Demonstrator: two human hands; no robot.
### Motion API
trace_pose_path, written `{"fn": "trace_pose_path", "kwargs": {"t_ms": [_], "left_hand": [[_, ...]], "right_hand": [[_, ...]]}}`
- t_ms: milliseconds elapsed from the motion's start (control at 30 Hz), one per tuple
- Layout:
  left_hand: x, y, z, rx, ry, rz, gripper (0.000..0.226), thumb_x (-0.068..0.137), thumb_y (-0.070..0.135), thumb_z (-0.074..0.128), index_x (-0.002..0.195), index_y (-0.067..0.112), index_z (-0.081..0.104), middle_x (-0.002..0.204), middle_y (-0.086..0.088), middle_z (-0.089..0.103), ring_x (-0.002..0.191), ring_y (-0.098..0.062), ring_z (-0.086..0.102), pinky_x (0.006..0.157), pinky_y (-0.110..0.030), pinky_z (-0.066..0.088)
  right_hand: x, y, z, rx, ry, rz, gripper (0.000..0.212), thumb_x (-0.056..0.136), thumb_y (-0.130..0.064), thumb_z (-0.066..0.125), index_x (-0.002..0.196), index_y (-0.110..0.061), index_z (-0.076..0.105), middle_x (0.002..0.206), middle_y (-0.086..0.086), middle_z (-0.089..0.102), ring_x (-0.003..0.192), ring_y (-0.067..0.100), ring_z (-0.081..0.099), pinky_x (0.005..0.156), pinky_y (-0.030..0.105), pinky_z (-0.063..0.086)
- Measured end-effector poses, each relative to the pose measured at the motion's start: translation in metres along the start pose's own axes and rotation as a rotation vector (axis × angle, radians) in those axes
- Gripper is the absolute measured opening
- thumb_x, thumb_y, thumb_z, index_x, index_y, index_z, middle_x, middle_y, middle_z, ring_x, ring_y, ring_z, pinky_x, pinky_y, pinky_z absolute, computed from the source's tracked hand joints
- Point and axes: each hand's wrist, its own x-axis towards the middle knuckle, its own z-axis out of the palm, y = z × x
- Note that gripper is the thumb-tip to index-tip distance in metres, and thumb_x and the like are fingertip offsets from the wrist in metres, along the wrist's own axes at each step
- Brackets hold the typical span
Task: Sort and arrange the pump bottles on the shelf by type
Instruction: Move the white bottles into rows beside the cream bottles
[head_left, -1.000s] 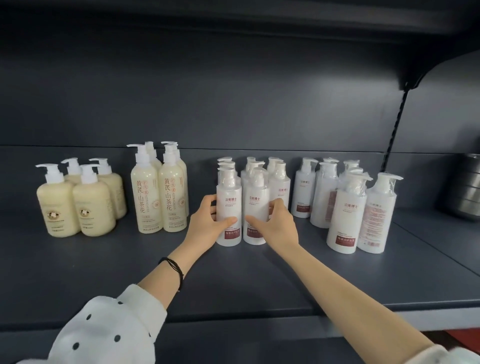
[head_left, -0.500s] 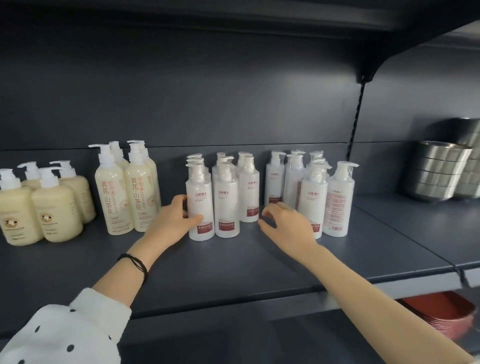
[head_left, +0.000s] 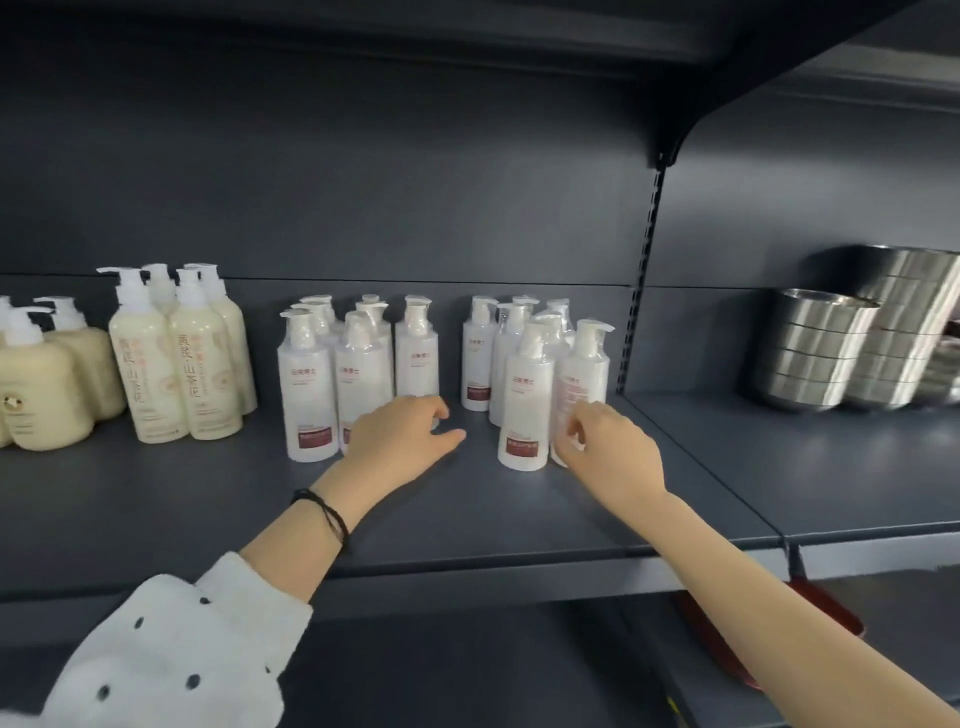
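Two clusters of white pump bottles with dark red labels stand on the dark grey shelf (head_left: 467, 519): a left cluster (head_left: 306, 384) and a right cluster (head_left: 524, 395), with a gap between them. My left hand (head_left: 400, 441) rests low in front of the left cluster, fingers spread, covering the bases of two bottles. My right hand (head_left: 608, 452) reaches to the front right white bottle (head_left: 584, 374), which faces backwards; its curled fingertips touch the bottle's lower part. Tall cream pump bottles (head_left: 156, 364) and round cream pump bottles (head_left: 41, 389) stand further left.
A slotted upright (head_left: 644, 260) divides this bay from the right one, where stacked steel bowls (head_left: 815, 353) stand. A red dish (head_left: 727, 639) lies on the lower shelf at right. Another shelf board hangs overhead.
The view has swung right. My left hand left the front left bottle and moved right to the cluster's right side. My right hand moved right to the front right bottle.
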Motion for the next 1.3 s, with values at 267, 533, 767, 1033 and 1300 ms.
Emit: {"fn": "trace_pose_path", "kwargs": {"t_ms": [267,533,767,1033,1300], "left_hand": [[0.035,0.058,0.041,-0.4,0.045,0.01,0.069,0.079,0.049,0.068,0.137,0.025,0.039,0.136,0.006,0.052,0.119,-0.013,0.052,0.094,-0.04,0.048],[0.04,0.066,0.054,-0.621,0.054,-0.066,0.069,0.081,0.03,0.074,0.138,0.02,0.037,0.132,0.002,0.056,0.111,-0.014,0.057,0.096,-0.036,0.049],[0.033,0.063,0.057,-0.651,0.179,-0.128,0.066,0.077,0.03,0.077,0.131,0.019,0.041,0.106,0.008,0.057,0.095,-0.012,0.059,0.081,-0.029,0.05],[0.014,0.042,0.043,-0.631,0.205,-0.188,0.058,0.075,0.029,0.079,0.123,0.019,0.048,0.105,0.008,0.056,0.093,-0.011,0.057,0.08,-0.029,0.048],[-0.021,-0.007,0.014,-0.613,0.229,-0.269,0.065,0.074,0.03,0.08,0.127,0.019,0.046,0.11,0.004,0.058,0.099,-0.014,0.057,0.083,-0.033,0.051]], "right_hand": [[0.022,0.052,-0.004,0.076,-0.001,-0.013,0.03,0.086,-0.038,0.061,0.098,-0.02,0.04,0.098,-0.007,0.048,0.076,0.015,0.051,0.052,0.029,0.042],[0.035,0.062,0.004,0.726,-0.287,0.084,0.06,0.086,-0.017,0.065,0.137,-0.022,0.036,0.112,-0.013,0.055,0.093,-0.001,0.057,0.064,0.013,0.044],[0.025,0.049,0.013,0.659,-0.199,0.023,0.054,0.077,-0.03,0.077,0.121,-0.026,0.047,0.106,-0.007,0.045,0.084,0.004,0.052,0.065,0.012,0.04],[0.023,0.035,0.02,0.805,-0.247,0.165,0.059,0.072,-0.028,0.081,0.11,-0.018,0.037,0.11,-0.002,0.053,0.096,0.018,0.061,0.077,0.036,0.057],[0.017,-0.016,0.035,0.79,-0.245,0.101,0.055,0.075,-0.019,0.076,0.109,-0.02,0.033,0.103,-0.004,0.052,0.09,0.011,0.054,0.069,0.022,0.046]]}}
